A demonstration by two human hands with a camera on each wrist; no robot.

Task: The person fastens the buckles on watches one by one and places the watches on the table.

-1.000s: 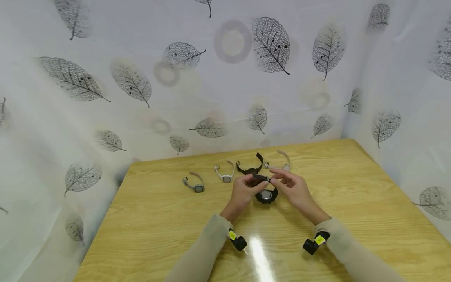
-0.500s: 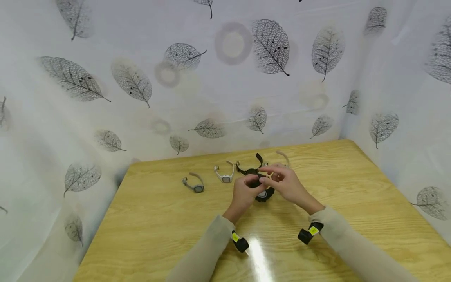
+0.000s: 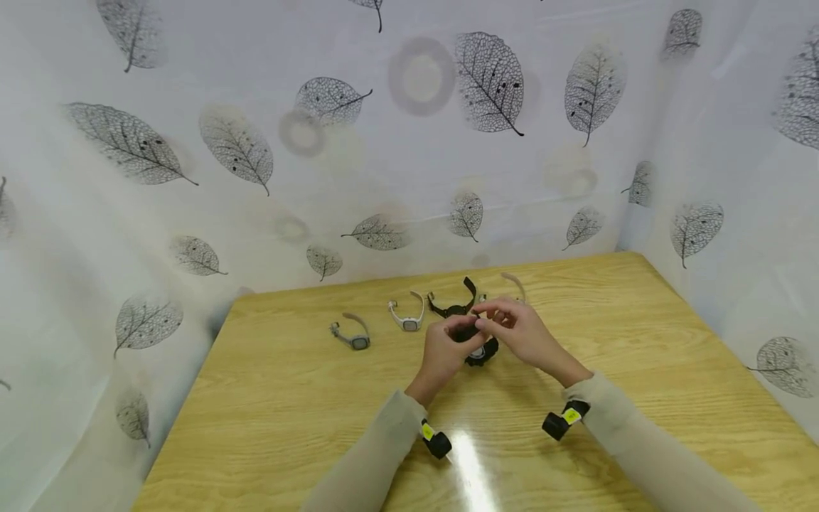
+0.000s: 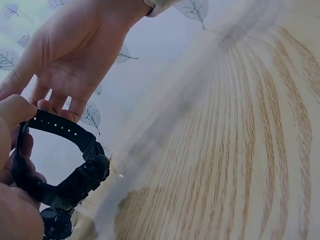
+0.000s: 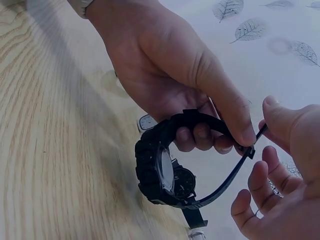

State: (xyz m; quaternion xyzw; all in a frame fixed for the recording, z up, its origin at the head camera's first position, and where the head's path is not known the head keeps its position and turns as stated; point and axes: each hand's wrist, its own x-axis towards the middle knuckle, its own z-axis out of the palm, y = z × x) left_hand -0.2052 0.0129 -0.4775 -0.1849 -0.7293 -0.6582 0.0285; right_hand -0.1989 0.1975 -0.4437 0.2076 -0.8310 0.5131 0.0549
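Observation:
A chunky black wristwatch (image 5: 150, 165) is held up in both hands, its strap bent into a loop. My left hand (image 3: 443, 353) grips one strap piece, its thumb over the buckle (image 5: 248, 151) and its fingers curled beneath. With thumb and finger, my right hand (image 3: 527, 338) pinches the strap's end, which passes at the buckle in the right wrist view. Punched holes run along the black strap (image 4: 60, 125) in the left wrist view. In the head view the fingers cover most of the strap, and part of the case (image 3: 484, 352) shows below them.
Behind the hands on the wooden table (image 3: 288, 412) lie a grey watch (image 3: 360, 343), a white watch (image 3: 410, 324) and a black round-dial watch (image 3: 456, 310). A pale watch strap (image 3: 515, 282) shows past the right hand. A leaf-print curtain (image 3: 422, 156) surrounds the table.
My right hand has moved left toward the left hand, and the black watch has shifted slightly left with it. The strap end, visible between the hands earlier, is now mostly behind the fingers.

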